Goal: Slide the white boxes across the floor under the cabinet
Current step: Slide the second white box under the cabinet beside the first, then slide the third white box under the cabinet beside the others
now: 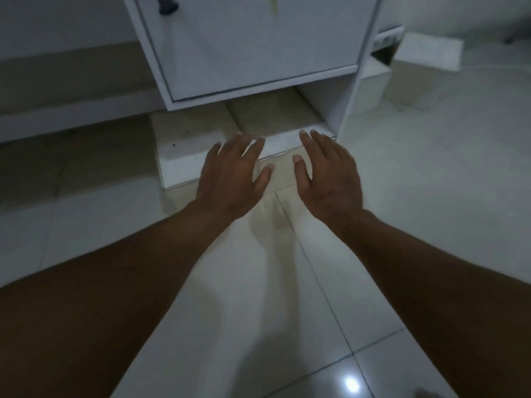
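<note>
Two white boxes sit side by side on the tiled floor point(287, 282), in the gap under the cabinet point(258, 47). Left box point(184, 145) sticks out well past the cabinet's front edge; right box point(284, 139) is further in, front edge near the cabinet's right leg panel point(344, 110). The two boxes touch along their inner sides.

Left hand point(232, 173) is flat, fingers straight and spread, on the front right corner of the left box, where the boxes meet. Right hand point(327, 173) is flat too, fingers straight, tips at the front edge of the right box. Neither grasps anything; both look released, and real contact is hard to confirm in the dim light.

Step in hand, likely: push the boxes back under. To do it well: palms low on the front faces, push straight toward the wall, even force so a box doesn't twist and jam on the leg panel. Left box needs the longer travel.

More white boxes point(425, 58) stand beyond the cabinet's right side, well apart, probably next.
</note>
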Demonstrator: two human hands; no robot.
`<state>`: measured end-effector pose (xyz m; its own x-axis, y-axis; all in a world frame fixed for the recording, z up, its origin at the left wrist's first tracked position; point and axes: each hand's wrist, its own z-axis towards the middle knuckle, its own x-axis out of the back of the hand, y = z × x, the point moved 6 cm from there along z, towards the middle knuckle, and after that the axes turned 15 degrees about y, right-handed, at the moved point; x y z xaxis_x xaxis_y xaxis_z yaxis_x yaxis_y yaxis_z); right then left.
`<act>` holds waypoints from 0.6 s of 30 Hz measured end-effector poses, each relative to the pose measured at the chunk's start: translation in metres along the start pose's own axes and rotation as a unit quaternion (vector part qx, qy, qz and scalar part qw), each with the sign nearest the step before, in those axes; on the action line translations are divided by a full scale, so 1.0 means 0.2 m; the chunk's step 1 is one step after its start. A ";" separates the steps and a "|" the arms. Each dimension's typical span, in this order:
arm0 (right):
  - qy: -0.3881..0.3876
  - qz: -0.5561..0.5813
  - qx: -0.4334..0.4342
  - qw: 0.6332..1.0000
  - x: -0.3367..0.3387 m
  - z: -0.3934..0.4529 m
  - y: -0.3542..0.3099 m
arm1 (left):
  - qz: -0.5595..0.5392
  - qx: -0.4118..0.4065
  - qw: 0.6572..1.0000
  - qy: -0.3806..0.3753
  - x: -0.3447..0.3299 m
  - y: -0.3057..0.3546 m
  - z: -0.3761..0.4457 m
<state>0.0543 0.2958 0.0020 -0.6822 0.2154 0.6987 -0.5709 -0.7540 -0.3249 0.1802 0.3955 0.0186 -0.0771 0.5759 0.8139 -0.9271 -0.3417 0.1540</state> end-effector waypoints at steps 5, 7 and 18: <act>0.043 -0.055 -0.023 0.997 0.36 0.08 0.18 | -0.066 -0.052 0.996 0.023 0.09 0.31 0.20; 0.053 -0.071 -0.036 0.995 0.45 0.13 0.28 | -0.083 -0.065 0.994 0.019 0.08 0.40 0.26; 0.089 -0.085 -0.076 0.989 0.73 0.48 0.91 | -0.094 -0.073 0.993 0.014 -0.05 0.95 0.69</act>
<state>-0.1059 0.1301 0.1050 -0.6325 0.4474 0.6323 -0.7369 -0.5989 -0.3133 0.0557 0.2223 0.1171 0.0938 0.6404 0.7623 -0.9691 -0.1166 0.2172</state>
